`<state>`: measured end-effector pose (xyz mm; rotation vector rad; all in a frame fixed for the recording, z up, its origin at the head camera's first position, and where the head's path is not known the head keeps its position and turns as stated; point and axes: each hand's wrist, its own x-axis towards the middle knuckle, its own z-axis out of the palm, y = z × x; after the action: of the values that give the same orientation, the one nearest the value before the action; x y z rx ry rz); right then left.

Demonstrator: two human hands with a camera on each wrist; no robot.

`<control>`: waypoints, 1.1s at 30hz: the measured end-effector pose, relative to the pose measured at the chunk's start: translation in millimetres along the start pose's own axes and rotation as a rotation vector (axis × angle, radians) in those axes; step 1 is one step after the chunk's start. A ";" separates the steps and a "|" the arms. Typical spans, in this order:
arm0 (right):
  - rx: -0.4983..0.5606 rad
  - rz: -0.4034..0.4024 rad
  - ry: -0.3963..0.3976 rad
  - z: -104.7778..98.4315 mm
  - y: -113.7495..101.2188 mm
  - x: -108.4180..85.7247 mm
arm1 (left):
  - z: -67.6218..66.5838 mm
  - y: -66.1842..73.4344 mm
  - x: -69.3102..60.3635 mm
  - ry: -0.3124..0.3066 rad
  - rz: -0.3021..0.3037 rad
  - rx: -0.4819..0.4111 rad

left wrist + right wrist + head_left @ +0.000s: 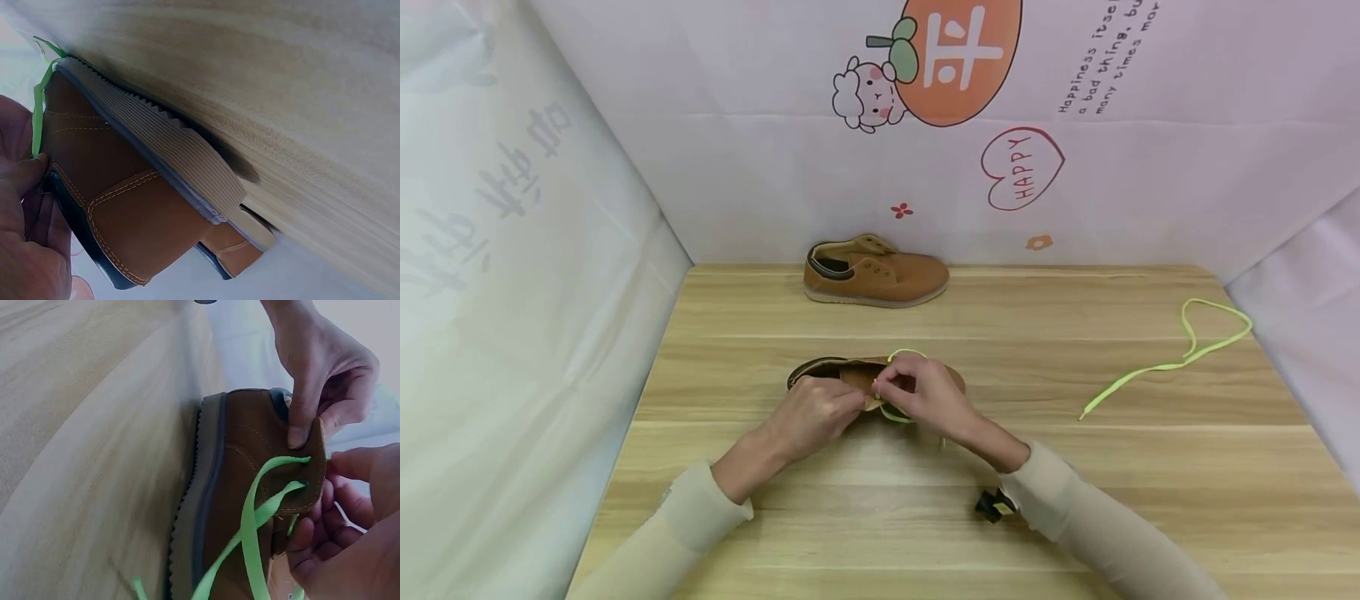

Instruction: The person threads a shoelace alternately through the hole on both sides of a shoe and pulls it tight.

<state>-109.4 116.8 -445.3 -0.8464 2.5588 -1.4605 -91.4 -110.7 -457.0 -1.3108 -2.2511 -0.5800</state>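
While my left hand (pixel 818 414) pinches the eyelet flap (pixel 299 473) of the brown lace-up shoe (pixel 119 169), which sits between my hands on the wooden tabletop (pixel 865 508), my right hand (pixel 931 400) seems to pinch the lime-green lace (pixel 250 537) by its tip. If that small hold slackens or the flap bends away, I judge the tip could slip back out, and the crossing strands might pull tight twisted. My fingertips hide how much has come through, and the right wrist view cuts off the toe (pixel 956 380).

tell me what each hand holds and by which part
The left hand pinches the near shoe by its eyelet flap; the right hand seems to pinch the green lace near one end.
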 end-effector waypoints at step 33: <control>0.456 -0.273 0.127 -52.5 -72.5 -5.9 | 0.6 0.0 2.2 -0.006 -0.052 -0.017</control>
<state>-90.8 131.7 -358.8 -1.0799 2.1011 -2.1247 -92.4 -108.8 -456.2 -1.2669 -2.2959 -0.6163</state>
